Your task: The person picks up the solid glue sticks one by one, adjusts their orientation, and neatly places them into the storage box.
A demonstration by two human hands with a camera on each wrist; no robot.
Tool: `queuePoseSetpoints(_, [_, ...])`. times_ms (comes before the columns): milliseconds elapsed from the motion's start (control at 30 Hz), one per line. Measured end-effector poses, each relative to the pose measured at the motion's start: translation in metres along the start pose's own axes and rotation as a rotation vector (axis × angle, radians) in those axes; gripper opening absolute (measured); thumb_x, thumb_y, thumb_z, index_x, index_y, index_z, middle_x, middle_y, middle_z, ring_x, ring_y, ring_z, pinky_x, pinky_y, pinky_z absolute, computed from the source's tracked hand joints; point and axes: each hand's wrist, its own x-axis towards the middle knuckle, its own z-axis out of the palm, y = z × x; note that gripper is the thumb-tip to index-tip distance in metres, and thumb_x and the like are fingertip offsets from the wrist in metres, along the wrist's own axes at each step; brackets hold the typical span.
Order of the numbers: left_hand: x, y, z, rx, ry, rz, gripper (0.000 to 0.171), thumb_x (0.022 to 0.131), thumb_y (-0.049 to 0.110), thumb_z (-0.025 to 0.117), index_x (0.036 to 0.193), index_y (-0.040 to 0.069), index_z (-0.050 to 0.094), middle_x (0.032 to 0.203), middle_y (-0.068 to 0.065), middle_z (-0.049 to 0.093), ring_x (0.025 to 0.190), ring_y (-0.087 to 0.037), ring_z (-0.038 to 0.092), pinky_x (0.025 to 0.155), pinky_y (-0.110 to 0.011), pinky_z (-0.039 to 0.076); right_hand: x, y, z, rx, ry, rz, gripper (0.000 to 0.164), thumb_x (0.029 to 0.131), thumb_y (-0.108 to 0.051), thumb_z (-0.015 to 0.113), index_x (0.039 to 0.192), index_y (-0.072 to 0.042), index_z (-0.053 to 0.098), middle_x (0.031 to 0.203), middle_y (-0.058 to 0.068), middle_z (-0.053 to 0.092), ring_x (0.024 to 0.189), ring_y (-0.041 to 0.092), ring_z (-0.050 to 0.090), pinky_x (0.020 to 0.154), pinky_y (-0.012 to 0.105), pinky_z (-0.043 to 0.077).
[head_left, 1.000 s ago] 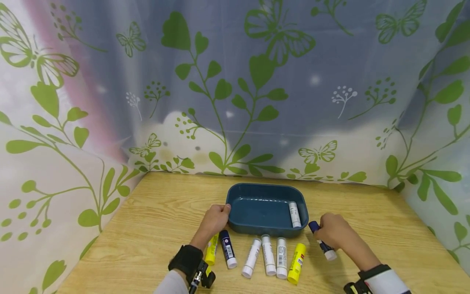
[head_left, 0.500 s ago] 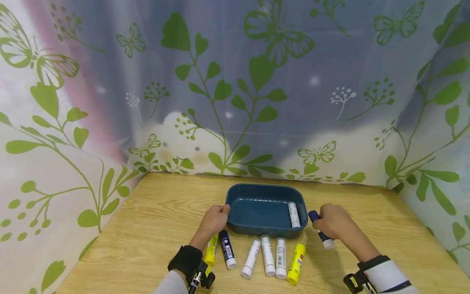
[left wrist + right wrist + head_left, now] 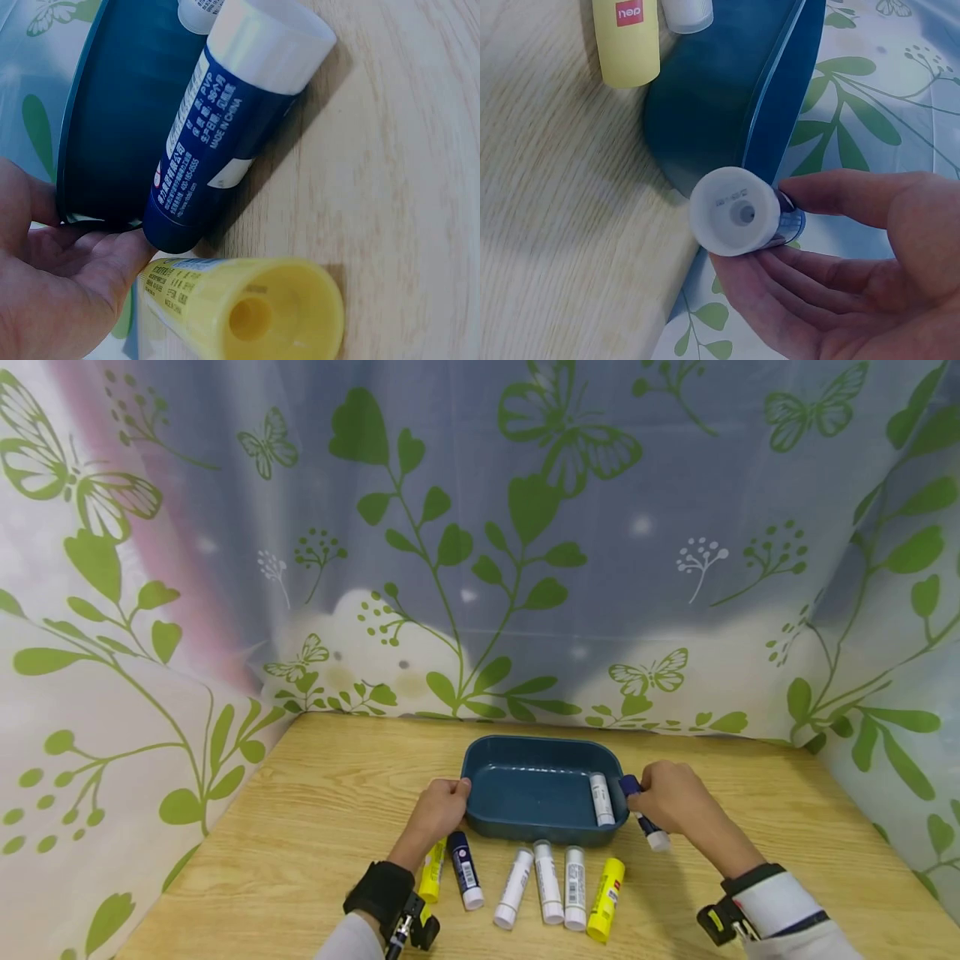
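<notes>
A dark teal rectangular tray stands on the table, with one white glue stick lying in its right end. My left hand grips the tray's left rim between thumb and fingers. At the tray's right end, my right hand pinches a dark blue glue stick with a white base; its cap end overlaps the rim in the head view. The right wrist view shows the white base facing the camera, thumb on one side and fingers on the other.
In front of the tray lie several white glue sticks, a yellow glue stick, a navy glue stick and another yellow one beside the left wrist. A leaf-patterned curtain surrounds the wooden table.
My right hand has moved left and away from me with the dark blue glue stick, up to the tray's right rim. The left hand has stayed on the tray.
</notes>
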Motion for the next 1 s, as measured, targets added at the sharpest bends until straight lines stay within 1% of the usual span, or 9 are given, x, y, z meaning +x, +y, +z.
queuePoseSetpoints(233, [0.000, 0.000, 0.000, 0.009, 0.002, 0.007, 0.042, 0.111, 0.031, 0.039, 0.097, 0.001, 0.066, 0.072, -0.002, 0.047, 0.069, -0.019, 0.054, 0.064, -0.030, 0.041, 0.010, -0.001, 0.002, 0.010, 0.023, -0.013, 0.028, 0.088, -0.016, 0.069, 0.067, -0.007, 0.055, 0.055, -0.003, 0.039, 0.048, 0.011, 0.043, 0.048, 0.024, 0.033])
queuePoseSetpoints(433, [0.000, 0.000, -0.001, 0.007, -0.001, 0.004, 0.042, 0.111, 0.031, 0.039, 0.098, 0.001, 0.066, 0.072, -0.002, 0.047, 0.069, -0.020, 0.054, 0.064, -0.030, 0.041, 0.018, -0.002, 0.000, 0.006, 0.036, -0.033, 0.030, 0.088, -0.019, 0.070, 0.064, -0.008, 0.055, 0.054, -0.003, 0.041, 0.047, 0.011, 0.046, 0.047, 0.023, 0.036])
queuePoseSetpoints(633, [0.002, -0.001, 0.001, 0.005, -0.006, -0.013, 0.043, 0.111, 0.032, 0.038, 0.099, 0.001, 0.066, 0.070, -0.002, 0.046, 0.066, -0.019, 0.051, 0.064, -0.030, 0.039, 0.027, -0.003, 0.000, 0.011, 0.072, -0.060, 0.045, 0.087, -0.018, 0.069, 0.052, -0.016, 0.041, 0.049, -0.008, 0.030, 0.041, 0.007, 0.033, 0.046, 0.022, 0.028])
queuePoseSetpoints(767, [0.002, -0.002, 0.001, 0.003, -0.007, -0.010, 0.044, 0.111, 0.032, 0.038, 0.097, 0.001, 0.066, 0.068, -0.001, 0.045, 0.065, -0.019, 0.050, 0.063, -0.030, 0.039, 0.033, -0.006, -0.002, 0.014, 0.091, -0.069, 0.045, 0.086, -0.017, 0.067, 0.050, -0.017, 0.039, 0.048, -0.008, 0.029, 0.040, 0.007, 0.029, 0.045, 0.022, 0.026])
queuePoseSetpoints(833, [0.002, -0.002, 0.001, 0.005, -0.005, -0.005, 0.044, 0.111, 0.032, 0.038, 0.095, 0.002, 0.065, 0.068, -0.001, 0.045, 0.065, -0.019, 0.050, 0.063, -0.030, 0.039, 0.036, -0.008, -0.002, 0.013, 0.085, -0.062, 0.045, 0.086, -0.017, 0.067, 0.050, -0.017, 0.040, 0.047, -0.008, 0.029, 0.040, 0.007, 0.029, 0.045, 0.022, 0.026])
queuePoseSetpoints(1000, [0.003, -0.001, 0.001, 0.001, -0.004, -0.001, 0.044, 0.111, 0.032, 0.039, 0.093, 0.002, 0.065, 0.069, -0.001, 0.046, 0.066, -0.019, 0.051, 0.063, -0.030, 0.039, 0.042, -0.013, -0.002, -0.004, 0.083, -0.050, 0.044, 0.087, -0.017, 0.066, 0.051, -0.016, 0.041, 0.047, -0.006, 0.032, 0.039, 0.009, 0.036, 0.045, 0.023, 0.031])
